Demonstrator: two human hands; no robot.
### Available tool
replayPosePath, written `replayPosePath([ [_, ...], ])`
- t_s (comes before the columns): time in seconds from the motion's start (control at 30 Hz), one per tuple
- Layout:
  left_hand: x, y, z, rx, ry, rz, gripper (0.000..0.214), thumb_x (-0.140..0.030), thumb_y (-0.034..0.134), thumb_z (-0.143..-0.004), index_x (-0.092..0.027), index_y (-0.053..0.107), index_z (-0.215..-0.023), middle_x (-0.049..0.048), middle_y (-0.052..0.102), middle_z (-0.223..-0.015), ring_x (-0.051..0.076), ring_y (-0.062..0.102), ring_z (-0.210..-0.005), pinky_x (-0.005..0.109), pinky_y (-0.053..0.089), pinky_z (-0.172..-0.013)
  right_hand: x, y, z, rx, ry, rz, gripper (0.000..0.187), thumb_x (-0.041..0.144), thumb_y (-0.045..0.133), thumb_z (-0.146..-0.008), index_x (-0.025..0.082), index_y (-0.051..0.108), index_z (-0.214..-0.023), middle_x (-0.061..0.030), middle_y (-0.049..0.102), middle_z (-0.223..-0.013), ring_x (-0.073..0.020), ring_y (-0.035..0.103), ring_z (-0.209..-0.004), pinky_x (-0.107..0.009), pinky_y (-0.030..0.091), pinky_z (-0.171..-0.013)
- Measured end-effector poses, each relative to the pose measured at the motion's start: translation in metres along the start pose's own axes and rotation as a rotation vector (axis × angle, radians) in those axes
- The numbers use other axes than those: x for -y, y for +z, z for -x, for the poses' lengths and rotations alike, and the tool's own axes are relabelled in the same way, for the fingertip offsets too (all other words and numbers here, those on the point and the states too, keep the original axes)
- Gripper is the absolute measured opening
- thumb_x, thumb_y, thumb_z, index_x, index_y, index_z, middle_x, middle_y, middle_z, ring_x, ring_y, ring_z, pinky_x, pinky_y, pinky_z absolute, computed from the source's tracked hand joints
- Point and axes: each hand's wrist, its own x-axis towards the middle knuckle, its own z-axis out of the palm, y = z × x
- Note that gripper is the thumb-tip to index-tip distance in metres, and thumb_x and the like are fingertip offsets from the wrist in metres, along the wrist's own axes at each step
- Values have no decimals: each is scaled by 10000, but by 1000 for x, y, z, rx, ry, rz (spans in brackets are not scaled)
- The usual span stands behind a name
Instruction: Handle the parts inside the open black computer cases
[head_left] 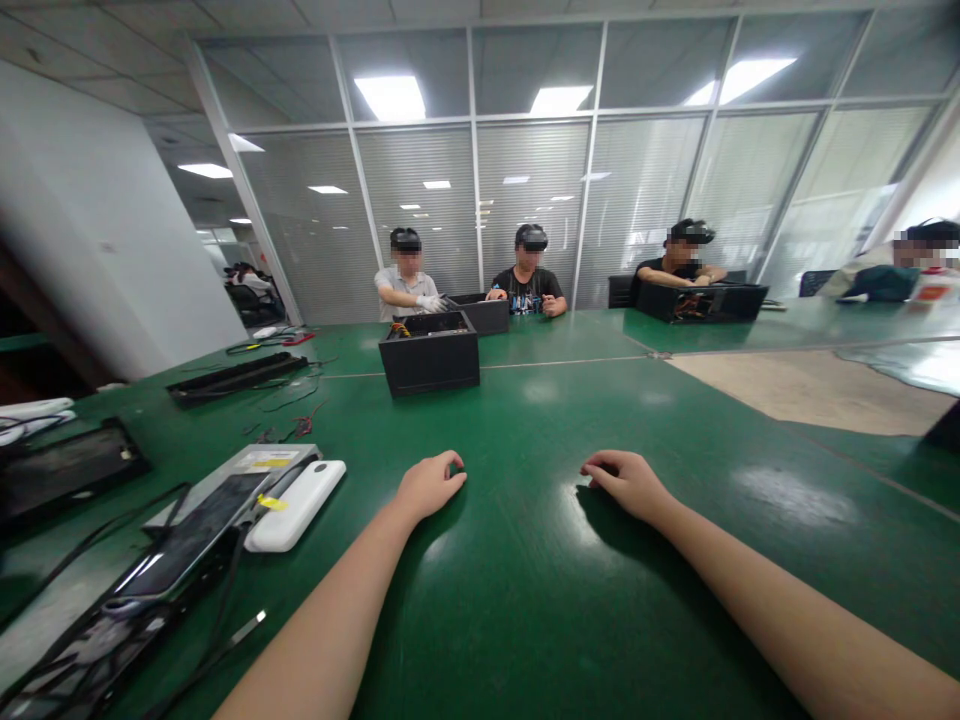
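My left hand (429, 483) rests on the green table (525, 590), fingers curled under into a loose fist with nothing visible in it. My right hand (624, 480) rests a short way to its right, fingers also curled down against the tabletop, holding nothing that shows. Bare green surface lies between the two hands. Nearest to my left hand is a white oblong device (296, 505) lying to its left, beside a grey metal box (251, 468) with a yellow label.
A black open computer case (429, 352) stands farther back in the middle. Black panels and cables (236, 377) lie at the left, with more parts (112, 610) at the near left. Several people with headsets sit at the far side with other black cases (701, 302).
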Motion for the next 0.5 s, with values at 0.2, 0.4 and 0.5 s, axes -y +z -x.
replayPosePath([
  [0.2, 4, 1, -6, 20, 15, 3, 269, -441, 478, -846, -273, 592, -1023, -15, 623, -731, 147, 561, -660, 239, 276, -537, 44, -2, 5, -177, -48, 155, 275, 301, 493, -830, 170, 636, -1025, -97, 654, -1008, -229, 586, -964, -367, 437, -881],
  [0.4, 7, 0, -11, 46, 13, -11, 305, -466, 450, -853, -268, 582, -1044, -4, 625, -743, 160, 569, -665, 245, 280, -543, 116, -24, -5, -343, -69, 486, 616, 394, 562, -780, 127, 437, -1320, -184, 471, -1324, -338, 425, -1195, -483, 354, -983],
  [0.5, 4, -2, -10, 52, 14, -13, 310, -471, 450, -849, -268, 588, -1038, -2, 623, -748, 163, 570, -672, 249, 286, -548, 106, -54, -39, -471, 147, 628, 729, 414, 573, -762, 43, 375, -1357, -255, 408, -1355, -399, 389, -1209, -541, 333, -963],
])
